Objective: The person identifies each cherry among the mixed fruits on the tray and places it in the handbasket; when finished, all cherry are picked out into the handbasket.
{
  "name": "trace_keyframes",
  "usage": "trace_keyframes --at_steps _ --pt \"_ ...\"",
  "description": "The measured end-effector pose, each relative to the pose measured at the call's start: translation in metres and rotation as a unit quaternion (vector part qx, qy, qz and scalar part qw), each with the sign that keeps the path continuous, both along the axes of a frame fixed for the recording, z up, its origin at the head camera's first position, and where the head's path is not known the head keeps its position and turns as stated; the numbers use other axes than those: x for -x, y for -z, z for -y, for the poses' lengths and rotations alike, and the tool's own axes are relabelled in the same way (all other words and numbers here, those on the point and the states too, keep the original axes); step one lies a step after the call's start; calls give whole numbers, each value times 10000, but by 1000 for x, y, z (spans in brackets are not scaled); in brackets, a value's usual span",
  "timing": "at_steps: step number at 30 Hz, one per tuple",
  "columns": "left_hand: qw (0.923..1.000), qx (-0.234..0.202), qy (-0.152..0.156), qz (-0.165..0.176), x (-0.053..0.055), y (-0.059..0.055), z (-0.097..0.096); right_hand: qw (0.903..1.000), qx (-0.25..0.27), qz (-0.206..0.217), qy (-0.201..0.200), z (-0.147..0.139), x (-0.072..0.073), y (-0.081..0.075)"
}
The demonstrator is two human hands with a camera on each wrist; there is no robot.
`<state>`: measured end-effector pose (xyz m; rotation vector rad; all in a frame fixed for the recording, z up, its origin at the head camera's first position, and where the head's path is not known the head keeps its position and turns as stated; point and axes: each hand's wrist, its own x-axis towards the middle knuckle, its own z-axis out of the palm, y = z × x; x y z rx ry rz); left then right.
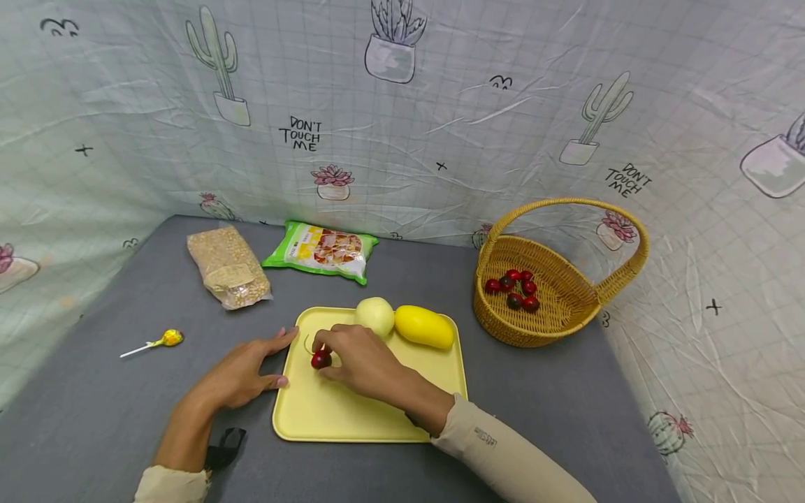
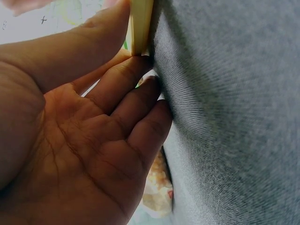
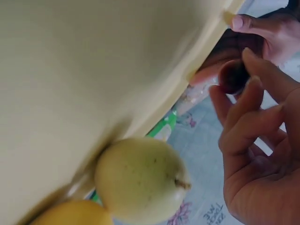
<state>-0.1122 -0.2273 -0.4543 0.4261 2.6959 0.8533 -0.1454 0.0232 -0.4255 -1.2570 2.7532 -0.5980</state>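
Observation:
My right hand (image 1: 365, 358) pinches a dark red cherry (image 1: 321, 360) with a thin stem above the left part of a yellow tray (image 1: 339, 416). In the right wrist view, the cherry (image 3: 232, 77) sits between thumb and fingertips. Along the tray's left edge rests my left hand (image 1: 235, 377), its thumb and fingers spread and touching the rim. The left wrist view shows its fingers fairly straight against the tray's edge (image 2: 139, 28). A pale green round pear (image 1: 375, 316) and a yellow mango-like fruit (image 1: 424, 327) lie at the tray's back.
Right of the tray stands a wicker basket (image 1: 566, 297) with a tall handle and several cherries (image 1: 530, 304) inside. Behind and left lie a bag of grain (image 1: 226, 262), a green-and-white snack packet (image 1: 323, 250) and a yellow-wrapped lollipop (image 1: 171, 338). A patterned cloth hangs behind the grey table.

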Motion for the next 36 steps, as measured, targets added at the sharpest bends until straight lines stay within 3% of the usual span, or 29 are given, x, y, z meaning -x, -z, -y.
trace_keyframes --at_steps 12,28,36 --pt "9997 92 -55 204 0 -1 -1 9941 1059 -129 178 -35 0 -14" --pt "10000 -29 44 80 0 -1 0 9686 2080 -1023 903 -91 10 -31" --pt "9999 -28 81 55 1 -1 1 9579 2275 -1148 1324 -126 16 -38"
